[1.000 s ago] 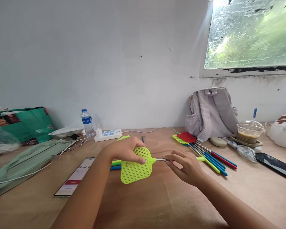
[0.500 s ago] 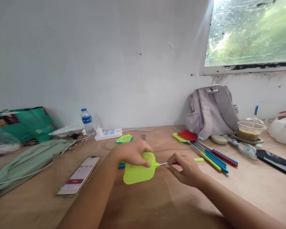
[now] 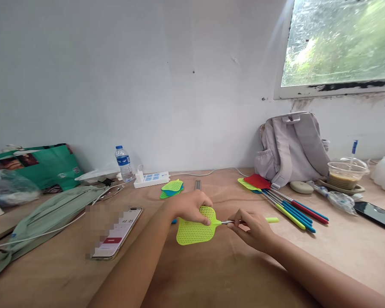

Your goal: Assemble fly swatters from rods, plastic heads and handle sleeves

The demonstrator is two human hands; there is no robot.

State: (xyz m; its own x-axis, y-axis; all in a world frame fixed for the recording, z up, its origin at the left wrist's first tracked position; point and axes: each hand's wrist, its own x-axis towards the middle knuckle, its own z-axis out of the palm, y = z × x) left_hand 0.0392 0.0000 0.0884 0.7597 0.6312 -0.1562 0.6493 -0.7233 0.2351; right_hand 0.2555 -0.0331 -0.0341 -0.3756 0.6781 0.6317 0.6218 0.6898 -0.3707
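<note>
A yellow-green fly swatter (image 3: 197,233) with a perforated head lies level across the front of me. My left hand (image 3: 194,208) is closed on its head, thumb on top. My right hand (image 3: 252,229) pinches the metal rod close to the neck, and the yellow-green grip sticks out past that hand on the right. Behind my left hand are loose swatter heads (image 3: 172,187) in green and blue, and metal rods (image 3: 198,185). A bit of blue shows beside my left wrist; the rest of it is hidden.
Several fly swatters (image 3: 290,209) with red, blue and green grips lie at right by a backpack (image 3: 290,149). A phone (image 3: 120,235) lies at left. Farther back are a water bottle (image 3: 124,164) and a power strip (image 3: 152,179). A drink cup (image 3: 345,175) stands far right.
The view has shifted slightly, so most things appear farther right. Both hands keep the same grip on the fly swatter. Another person's hand at the far right is out of view now.
</note>
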